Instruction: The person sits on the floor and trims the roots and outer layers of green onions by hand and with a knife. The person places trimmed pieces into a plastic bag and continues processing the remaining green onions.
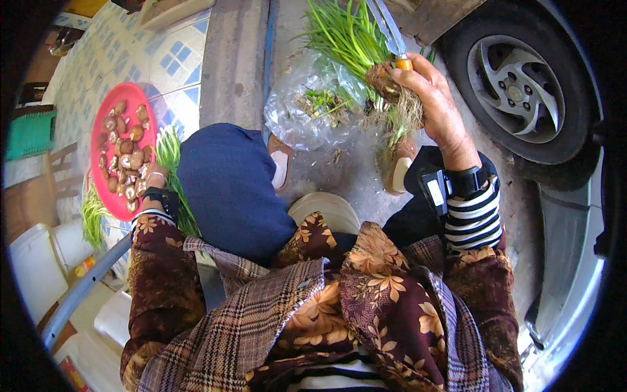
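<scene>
My right hand (431, 93) is closed around the orange handle of a knife (389, 29), its metal blade pointing up and away. Beside its fingers is a clump of soil and pale roots (384, 83), part of a bunch of long green scallions or similar (343, 36); whether the hand grips the clump too is unclear. Under it lies a clear plastic bag (289, 108) holding green and brown trimmings (325, 103). At the left, my left hand (156, 177) is partly hidden between a red tray of brown mushrooms (100, 196) and white-stemmed green stalks (171, 161); its grip cannot be seen.
A car wheel (517, 90) and grey car body (568, 235) stand close at the right. A concrete ledge (230, 73) divides the tiled floor (171, 63) from the ground. More green stalks (93, 215) lie left of the tray. A metal tube (88, 289) runs at the lower left.
</scene>
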`<state>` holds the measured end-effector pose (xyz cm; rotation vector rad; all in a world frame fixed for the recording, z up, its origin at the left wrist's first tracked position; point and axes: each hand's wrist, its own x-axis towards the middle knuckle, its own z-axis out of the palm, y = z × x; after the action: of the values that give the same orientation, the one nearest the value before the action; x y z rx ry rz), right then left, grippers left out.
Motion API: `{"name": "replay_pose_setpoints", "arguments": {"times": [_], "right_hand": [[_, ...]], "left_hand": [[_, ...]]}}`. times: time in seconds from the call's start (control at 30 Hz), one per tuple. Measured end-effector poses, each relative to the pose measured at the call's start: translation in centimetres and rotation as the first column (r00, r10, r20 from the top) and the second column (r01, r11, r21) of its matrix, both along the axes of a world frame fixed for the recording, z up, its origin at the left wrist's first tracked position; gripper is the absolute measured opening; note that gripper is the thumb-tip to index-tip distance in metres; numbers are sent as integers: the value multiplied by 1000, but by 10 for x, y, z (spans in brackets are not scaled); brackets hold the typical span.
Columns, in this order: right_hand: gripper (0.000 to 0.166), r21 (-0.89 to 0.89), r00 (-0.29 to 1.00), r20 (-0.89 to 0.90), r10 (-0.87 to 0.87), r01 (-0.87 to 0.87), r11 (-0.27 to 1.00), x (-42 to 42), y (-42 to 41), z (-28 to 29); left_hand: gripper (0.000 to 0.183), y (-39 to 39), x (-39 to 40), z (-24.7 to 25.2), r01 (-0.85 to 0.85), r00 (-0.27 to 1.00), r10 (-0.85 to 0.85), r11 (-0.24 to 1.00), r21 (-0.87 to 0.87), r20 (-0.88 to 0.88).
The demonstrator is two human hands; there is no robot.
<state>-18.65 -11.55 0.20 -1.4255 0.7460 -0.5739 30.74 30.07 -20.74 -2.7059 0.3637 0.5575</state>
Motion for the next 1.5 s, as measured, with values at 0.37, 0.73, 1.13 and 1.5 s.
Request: {"name": "replay_pose_setpoints", "arguments": {"times": [0.37,0.73,1.13,1.5], "right_hand": [[31,103,979,192,74,-95,990,-1,-6,-13],[26,379,939,319,130,-252,890,14,2,16],[39,13,999,-22,47,-46,999,25,-1,-4],[51,187,989,41,140,-145,972,32,42,-7]], "left_hand": [[29,-155,-105,212,643,759,-453,407,-649,468],[66,-311,-313,222,543,361,-754,-307,-781,548],[45,-303,-297,185,-447,535,-761,113,-887,-367],[36,-276,-343,184,-530,624,-667,23,-848,-408]]}}
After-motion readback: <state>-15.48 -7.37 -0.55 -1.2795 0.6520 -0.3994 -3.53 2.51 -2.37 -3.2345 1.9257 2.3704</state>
